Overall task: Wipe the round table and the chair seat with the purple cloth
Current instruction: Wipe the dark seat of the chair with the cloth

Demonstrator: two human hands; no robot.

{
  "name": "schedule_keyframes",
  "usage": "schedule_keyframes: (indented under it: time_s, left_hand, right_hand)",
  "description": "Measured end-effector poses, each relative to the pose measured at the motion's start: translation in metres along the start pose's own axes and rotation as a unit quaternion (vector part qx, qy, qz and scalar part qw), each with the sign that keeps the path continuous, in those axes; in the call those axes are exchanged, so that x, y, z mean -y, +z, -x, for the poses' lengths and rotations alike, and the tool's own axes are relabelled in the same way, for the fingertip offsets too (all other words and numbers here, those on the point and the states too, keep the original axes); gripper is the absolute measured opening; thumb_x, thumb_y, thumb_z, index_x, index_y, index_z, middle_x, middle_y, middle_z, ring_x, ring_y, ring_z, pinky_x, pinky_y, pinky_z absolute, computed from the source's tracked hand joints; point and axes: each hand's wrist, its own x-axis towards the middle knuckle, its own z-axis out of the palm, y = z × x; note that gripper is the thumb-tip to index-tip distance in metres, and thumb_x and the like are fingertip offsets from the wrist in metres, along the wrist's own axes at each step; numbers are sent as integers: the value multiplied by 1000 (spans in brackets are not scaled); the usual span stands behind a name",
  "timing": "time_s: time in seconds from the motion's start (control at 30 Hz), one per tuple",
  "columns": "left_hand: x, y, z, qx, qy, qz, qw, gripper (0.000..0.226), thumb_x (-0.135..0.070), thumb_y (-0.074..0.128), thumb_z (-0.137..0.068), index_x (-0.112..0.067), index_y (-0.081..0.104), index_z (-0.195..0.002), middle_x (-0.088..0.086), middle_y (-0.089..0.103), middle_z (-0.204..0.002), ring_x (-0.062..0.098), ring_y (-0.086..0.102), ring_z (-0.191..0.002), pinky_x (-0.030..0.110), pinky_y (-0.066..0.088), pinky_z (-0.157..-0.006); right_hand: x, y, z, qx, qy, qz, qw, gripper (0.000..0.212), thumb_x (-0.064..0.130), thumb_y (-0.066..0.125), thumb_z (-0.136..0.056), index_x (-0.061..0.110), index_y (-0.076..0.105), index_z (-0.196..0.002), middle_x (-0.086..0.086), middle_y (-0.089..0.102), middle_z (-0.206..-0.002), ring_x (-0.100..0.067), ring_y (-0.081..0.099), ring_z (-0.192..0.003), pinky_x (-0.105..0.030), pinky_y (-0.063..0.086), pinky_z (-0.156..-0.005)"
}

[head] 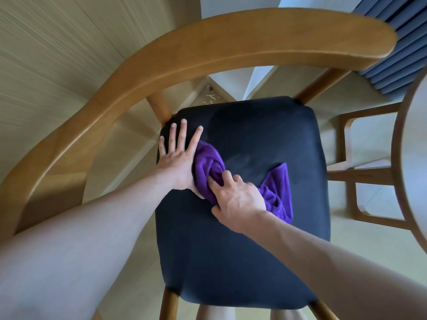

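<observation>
A dark navy chair seat point(249, 250) fills the middle of the head view, framed by a curved wooden backrest point(208, 42). The purple cloth point(277, 192) lies bunched on the seat's upper middle. My left hand point(178, 155) lies flat on the seat's far left corner with straight fingers, its palm edge touching the cloth. My right hand point(235, 197) sits on top of the cloth, fingers curled into its folds. The round table's point(413, 146) pale top and wooden rim show at the right edge.
The table's wooden base frame point(360, 174) stands right of the chair. A blue pleated curtain point(397, 54) hangs at the upper right. Pale floor and a wall corner with small debris point(211, 98) lie behind the seat.
</observation>
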Motion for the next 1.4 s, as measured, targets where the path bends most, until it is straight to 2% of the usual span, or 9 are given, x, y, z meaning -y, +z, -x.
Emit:
schedule_keyframes:
  time_s: [0.1,0.23,0.37,0.47,0.6,0.87,1.0,1.17,1.4]
  left_hand:
    - [0,-1,0,3,-5,-6,1000,185,-77,90,-24,-39,-46,-144,0,-65,-138,31,-46,-143,60,-11,-121]
    - [1,3,-2,-4,-9,-22,1000,185,-78,90,-25,-39,-49,-141,1,-67,-138,30,-50,-138,61,-12,-120]
    - [3,4,-3,-8,-6,-18,1000,186,-79,89,-23,-40,-49,-141,-1,-68,-136,28,-54,-134,60,-14,-119]
    - [2,4,-3,-11,-6,-12,1000,185,-76,91,-25,-40,-47,-142,-2,-67,-136,29,-49,-140,59,-15,-119]
    - [2,4,-2,-20,0,-13,1000,179,-66,94,-36,-42,-49,-141,2,-61,-146,30,-44,-144,59,-13,-121]
    - [3,6,-4,-17,5,-9,1000,185,-79,89,-25,-40,-47,-143,0,-65,-140,32,-45,-144,61,-13,-120]
    - [7,8,-6,-24,13,-8,1000,185,-82,87,-22,-40,-45,-145,0,-64,-142,31,-46,-143,61,-13,-119]
    - [7,9,-8,-27,11,-15,999,183,-79,89,-26,-40,-47,-143,1,-64,-143,26,-56,-131,59,-15,-117]
    - [5,8,-7,-25,2,-20,999,186,-81,87,-22,-40,-48,-143,2,-61,-146,29,-51,-136,61,-12,-119]
  right_hand:
    - [-33,-11,-8,-25,-17,20,999,65,50,55,-91,39,31,-150,-7,40,-128,-31,51,-112,-40,43,-72]
    - [-94,-24,-6,-98,136,-59,984,66,51,55,-89,44,34,-152,-5,43,-122,-34,54,-114,-43,52,-80]
    - [-67,-14,-6,-124,254,-121,952,66,46,57,-85,34,39,-147,-8,46,-119,-36,55,-110,-40,41,-71]
    - [-16,1,5,-67,146,-113,981,56,44,57,-83,25,45,-134,-8,45,-120,-35,54,-108,-39,39,-69]
    - [-13,9,20,4,-40,-26,999,65,49,52,-88,35,34,-149,-5,43,-125,-31,53,-108,-38,44,-69]
    - [-72,-3,12,-123,290,-125,941,70,47,56,-86,38,30,-150,-7,46,-121,-36,56,-109,-42,46,-72]
    - [-13,12,20,-55,159,-96,981,63,45,55,-85,26,37,-142,-6,44,-122,-32,54,-109,-37,42,-66]
    - [-21,13,28,33,-26,-25,999,69,50,52,-87,36,28,-150,-5,42,-126,-30,53,-108,-40,48,-72]
    - [-81,-1,22,-87,216,-67,970,68,48,54,-85,42,33,-149,-4,46,-118,-32,55,-109,-38,43,-67]
